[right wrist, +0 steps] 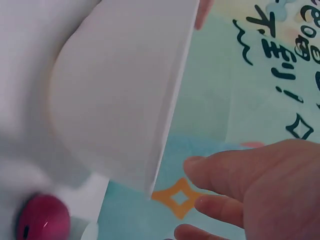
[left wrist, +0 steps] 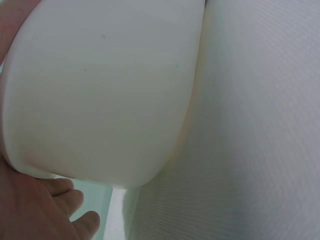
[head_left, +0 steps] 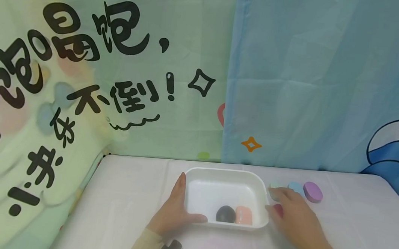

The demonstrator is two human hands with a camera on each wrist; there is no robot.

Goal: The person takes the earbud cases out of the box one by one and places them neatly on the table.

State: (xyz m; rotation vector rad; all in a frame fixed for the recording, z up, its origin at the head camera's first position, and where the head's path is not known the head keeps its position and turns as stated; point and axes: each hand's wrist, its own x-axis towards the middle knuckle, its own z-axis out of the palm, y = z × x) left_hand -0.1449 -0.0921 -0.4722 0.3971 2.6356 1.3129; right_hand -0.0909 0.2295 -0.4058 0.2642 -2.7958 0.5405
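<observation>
I see left hand (head_left: pixel 174 212) gripping white tray (head_left: pixel 207 194) | right hand (head_left: pixel 297 216) beside it, fingers loosely apart | dark round piece (head_left: pixel 226 214), pink block (head_left: pixel 243 215) inside

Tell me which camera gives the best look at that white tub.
The head view: it shows nearly the whole white tub, rim and inside included. The left wrist view shows part of its outside, close up; the right wrist view shows its outside and rim edge, cut off by the frame.
</observation>
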